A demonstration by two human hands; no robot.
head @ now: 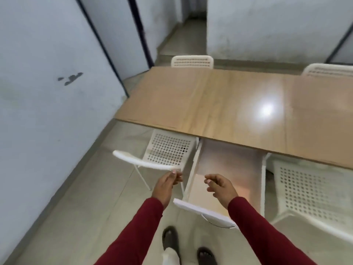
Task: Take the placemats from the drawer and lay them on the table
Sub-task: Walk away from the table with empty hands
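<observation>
So the drawer (227, 176) under the wooden surface (219, 109) is pulled out toward the person, and its white front edge sits low in the view between the two red sleeves. Inside I can only make out a pale, slightly pinkish flat bottom; honestly can't tell if that's a placemat lying in there or just the drawer floor, it's too blurry. The left hand (168, 185) is out to the left of the drawer with fingertips pinched together right at the end of the white chair back (145, 162), though whether it's actually gripping the chair or just in front of it isn't clear. The right hand (219, 185) hovers over the open drawer with fingers loosely curled, holding nothing. Four white perforated chairs around: one tucked in left of the drawer, one (313, 190) on the right, two on the far side. Sandalled feet on the tiled floor (99, 197) at the bottom.
</observation>
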